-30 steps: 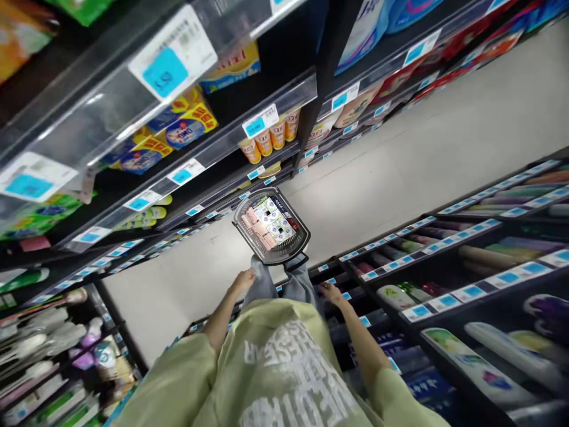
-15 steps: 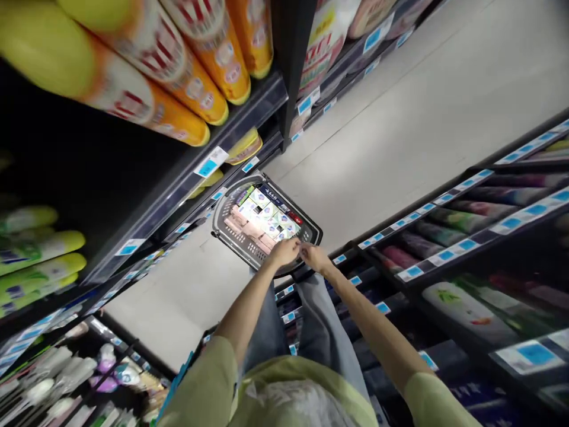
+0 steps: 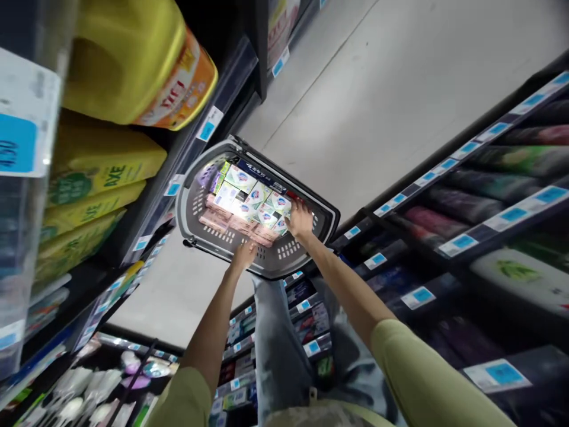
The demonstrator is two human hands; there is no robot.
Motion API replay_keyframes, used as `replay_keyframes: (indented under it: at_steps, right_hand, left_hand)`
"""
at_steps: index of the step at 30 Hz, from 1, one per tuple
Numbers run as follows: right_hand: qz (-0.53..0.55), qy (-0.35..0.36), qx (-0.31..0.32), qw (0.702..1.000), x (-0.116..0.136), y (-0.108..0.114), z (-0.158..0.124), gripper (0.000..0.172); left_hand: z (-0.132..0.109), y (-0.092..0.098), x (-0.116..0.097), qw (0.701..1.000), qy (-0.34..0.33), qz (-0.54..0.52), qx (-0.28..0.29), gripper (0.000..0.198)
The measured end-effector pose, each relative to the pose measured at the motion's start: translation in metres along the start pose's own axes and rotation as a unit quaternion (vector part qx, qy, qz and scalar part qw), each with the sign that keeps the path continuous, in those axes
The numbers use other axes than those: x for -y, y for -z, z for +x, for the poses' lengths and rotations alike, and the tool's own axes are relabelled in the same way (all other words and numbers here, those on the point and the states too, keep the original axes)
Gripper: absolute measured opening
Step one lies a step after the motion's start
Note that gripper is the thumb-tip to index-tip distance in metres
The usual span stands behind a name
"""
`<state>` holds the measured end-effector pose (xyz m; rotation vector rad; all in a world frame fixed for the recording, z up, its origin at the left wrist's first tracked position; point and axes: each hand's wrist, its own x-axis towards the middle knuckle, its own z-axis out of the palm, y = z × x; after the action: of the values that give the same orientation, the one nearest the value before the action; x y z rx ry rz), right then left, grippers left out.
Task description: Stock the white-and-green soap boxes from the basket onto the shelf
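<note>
A grey shopping basket [image 3: 275,252] with a dark rim is below me over the floor, packed with several white soap boxes [image 3: 242,178] and pinkish packs [image 3: 217,216]. My right hand [image 3: 301,220] is inside it at the right end of the white boxes, fingers spread and touching or just above the nearest box. My left hand [image 3: 244,255] reaches over the near rim, with its fingers loosely stretched beside the pinkish packs. Neither hand visibly grips anything, though the left fingertips are small and blurred.
Shelves with yellow bottles [image 3: 133,71] and AXE bottles [image 3: 104,169] rise close on the left. More shelves with packaged goods [image 3: 462,207] and price tags line the right. White utensils [image 3: 89,385] hang at lower left. Pale floor [image 3: 377,101] runs between the shelves.
My hands, formerly together at the basket's near right edge, have separated: the left moved left to the near rim, the right into the basket. The basket appears larger and nearer; the view has shifted.
</note>
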<state>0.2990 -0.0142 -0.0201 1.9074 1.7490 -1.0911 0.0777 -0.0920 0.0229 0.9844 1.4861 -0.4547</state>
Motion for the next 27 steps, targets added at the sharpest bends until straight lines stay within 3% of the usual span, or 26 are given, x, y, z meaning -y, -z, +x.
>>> replay_keyframes:
  at_steps: [3, 6, 10, 14, 18, 22, 25, 27]
  right_hand:
    - [-0.026, 0.027, 0.004, 0.999, -0.006, 0.004, -0.006, 0.055]
    - [-0.017, 0.035, 0.034, 0.999, -0.002, 0.012, -0.023, 0.056]
    - [0.003, 0.004, 0.085, 0.996, 0.012, 0.033, -0.060, 0.066]
    - [-0.001, 0.033, 0.122, 0.992, 0.022, 0.073, -0.111, 0.063]
    - [-0.012, 0.077, 0.138, 0.987, 0.026, 0.129, -0.167, 0.053]
    - [-0.015, 0.136, 0.134, 0.981, 0.031, 0.185, -0.215, 0.051]
    - [-0.008, 0.175, 0.124, 0.977, 0.035, 0.220, -0.245, 0.051]
    - [0.001, 0.201, 0.117, 0.973, 0.037, 0.239, -0.263, 0.051]
  left_hand:
    - [-0.014, -0.015, 0.013, 0.999, -0.001, 0.005, 0.034, 0.033]
    - [-0.027, -0.014, 0.000, 0.999, -0.017, 0.002, 0.049, 0.032]
    - [-0.044, 0.010, -0.037, 0.999, -0.044, 0.000, 0.014, 0.030]
    - [-0.078, 0.050, -0.082, 0.996, -0.082, -0.005, -0.042, 0.032]
    - [-0.137, 0.090, -0.122, 0.990, -0.113, -0.007, -0.089, 0.035]
    - [-0.209, 0.119, -0.138, 0.983, -0.115, -0.019, -0.140, 0.034]
    - [-0.263, 0.126, -0.136, 0.979, -0.100, -0.039, -0.174, 0.033]
    - [-0.298, 0.120, -0.131, 0.975, -0.085, -0.055, -0.196, 0.032]
